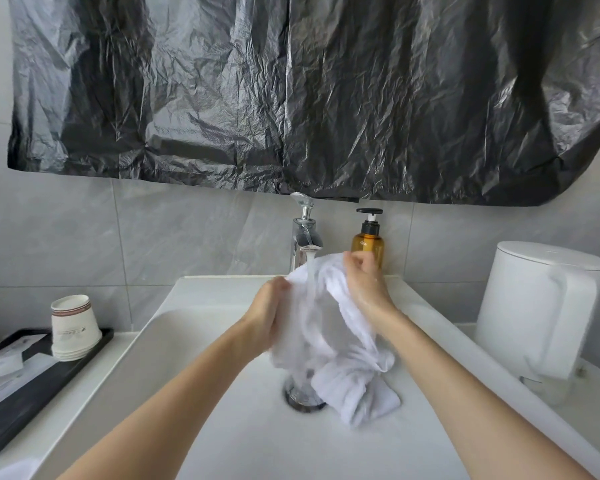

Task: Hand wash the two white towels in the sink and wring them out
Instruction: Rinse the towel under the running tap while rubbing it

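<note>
Both grips are clutching one towel (326, 320) at frame centre: the left grip (269, 313) is pinching its left edge and the right grip (364, 282) its top, under the tap (305, 237) stream. Its tail is trailing into the sink (222, 427) beside the drain (297, 398). Rubbing the folds together under the water is probably serving best.

White counter (122, 344) with a sink (222, 420) in the middle, black tray (32, 407) on its left, white kettle (534, 306) on its right, soap bottle (367, 244) and tap (305, 235) at the back, white towel (329, 327) touching the sink by the drain (297, 398)
</note>
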